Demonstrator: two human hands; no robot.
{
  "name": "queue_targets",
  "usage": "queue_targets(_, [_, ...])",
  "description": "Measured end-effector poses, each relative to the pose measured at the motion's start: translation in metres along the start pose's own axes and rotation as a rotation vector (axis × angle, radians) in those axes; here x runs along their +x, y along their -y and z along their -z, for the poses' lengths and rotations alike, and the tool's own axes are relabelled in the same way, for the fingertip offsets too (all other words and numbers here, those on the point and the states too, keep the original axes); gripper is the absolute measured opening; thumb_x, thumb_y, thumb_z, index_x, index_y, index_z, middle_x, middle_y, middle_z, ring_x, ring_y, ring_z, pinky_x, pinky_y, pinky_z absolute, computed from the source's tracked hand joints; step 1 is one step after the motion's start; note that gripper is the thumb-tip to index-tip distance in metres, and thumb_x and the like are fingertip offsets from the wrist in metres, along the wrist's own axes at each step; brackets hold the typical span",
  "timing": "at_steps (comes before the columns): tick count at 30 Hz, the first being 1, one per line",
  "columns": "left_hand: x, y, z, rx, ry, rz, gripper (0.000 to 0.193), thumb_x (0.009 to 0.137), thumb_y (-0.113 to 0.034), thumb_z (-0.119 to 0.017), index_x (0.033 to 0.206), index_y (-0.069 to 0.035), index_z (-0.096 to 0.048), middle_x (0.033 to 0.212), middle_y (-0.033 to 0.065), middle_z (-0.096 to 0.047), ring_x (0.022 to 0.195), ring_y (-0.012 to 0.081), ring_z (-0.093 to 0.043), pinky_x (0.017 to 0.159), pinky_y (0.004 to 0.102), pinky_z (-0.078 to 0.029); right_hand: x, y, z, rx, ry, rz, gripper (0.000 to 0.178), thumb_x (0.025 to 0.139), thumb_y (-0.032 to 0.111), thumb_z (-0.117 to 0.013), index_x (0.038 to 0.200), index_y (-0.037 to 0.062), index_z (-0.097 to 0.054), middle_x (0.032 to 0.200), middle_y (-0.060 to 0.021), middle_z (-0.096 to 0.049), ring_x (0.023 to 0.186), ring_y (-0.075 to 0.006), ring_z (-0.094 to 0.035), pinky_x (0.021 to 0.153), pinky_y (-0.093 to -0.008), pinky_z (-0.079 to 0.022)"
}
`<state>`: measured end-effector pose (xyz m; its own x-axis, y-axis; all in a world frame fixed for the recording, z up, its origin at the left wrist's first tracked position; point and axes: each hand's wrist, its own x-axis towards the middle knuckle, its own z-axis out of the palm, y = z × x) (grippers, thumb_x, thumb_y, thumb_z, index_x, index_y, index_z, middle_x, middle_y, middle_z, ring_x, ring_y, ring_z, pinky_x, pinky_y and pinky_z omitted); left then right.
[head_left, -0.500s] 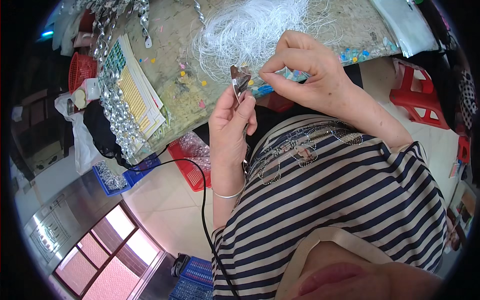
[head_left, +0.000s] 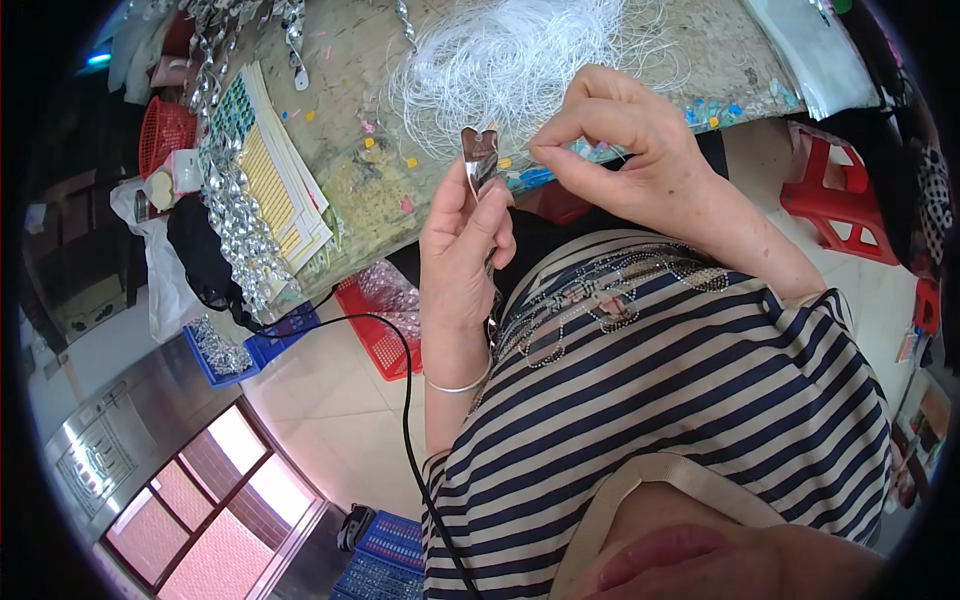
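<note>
Between the thumb and fingers of my left hand (head_left: 458, 250) is a shiny silver twisted strip (head_left: 480, 150), its notched flat end pointing up. More of the strip hangs down past my palm, partly hidden by the hand. My right hand (head_left: 640, 145) is just right of the strip's tip, not touching it, with thumb and forefinger pinched together. Whatever sits in that pinch is too fine to make out. Beyond both hands a loose heap of white thread (head_left: 510, 65) lies on the worktable (head_left: 365, 215).
Silver twisted strips (head_left: 235, 210) hang over the table's left side beside a stack of printed sheets (head_left: 275, 180). Clear plastic bags (head_left: 815, 55) lie at the far right. A red stool (head_left: 840, 200) stands right; a red basket (head_left: 385, 325) and blue tray (head_left: 255, 355) are below left. A black cable (head_left: 408, 410) crosses near my left arm.
The strip's notched end has turned to show its flat face more fully. My right hand's pinch has shifted slightly right, away from the strip.
</note>
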<state>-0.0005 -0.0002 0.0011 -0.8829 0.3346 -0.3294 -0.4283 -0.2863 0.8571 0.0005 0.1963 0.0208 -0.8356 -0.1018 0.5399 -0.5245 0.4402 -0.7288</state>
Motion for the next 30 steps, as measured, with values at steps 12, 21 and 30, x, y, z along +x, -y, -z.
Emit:
queue_targets(12, [-0.001, -0.001, -0.01, 0.04, 0.202, 0.066, 0.053, 0.094, -0.007, -0.051, 0.142, -0.004, -0.03, 0.094, 0.0056, -0.056, 0.059, 0.0048, -0.045, 0.047, 0.0166, -0.037, -0.006, -0.013, -0.002, 0.343, 0.108, -0.493, 0.009, 0.085, 0.012, -0.065, 0.086, 0.0031, -0.065, 0.074, 0.0026, -0.05, 0.062, -0.0035, -0.044, 0.055, -0.0209, -0.036])
queue_targets(21, [0.001, 0.006, -0.017, 0.216, 0.267, 0.041, 0.058, 0.091, -0.001, -0.051, 0.143, -0.003, -0.026, 0.104, 0.0111, -0.059, 0.067, 0.0074, -0.052, 0.059, 0.0198, -0.046, -0.005, -0.016, 0.015, 0.356, 0.151, -0.54, 0.013, 0.084, 0.015, -0.067, 0.084, 0.0019, -0.066, 0.075, 0.0014, -0.053, 0.065, -0.004, -0.045, 0.058, -0.0208, -0.038])
queue_targets(30, [0.001, 0.016, -0.011, 0.507, 0.284, -0.027, 0.044, 0.094, -0.003, -0.05, 0.137, -0.003, -0.043, 0.094, 0.0039, -0.059, 0.066, 0.0031, -0.047, 0.058, 0.0171, -0.04, 0.005, -0.031, 0.075, 0.514, -0.219, -0.602, 0.016, 0.088, 0.019, -0.065, 0.089, 0.0039, -0.069, 0.078, 0.0045, -0.059, 0.072, -0.0021, -0.048, 0.064, -0.0203, -0.04])
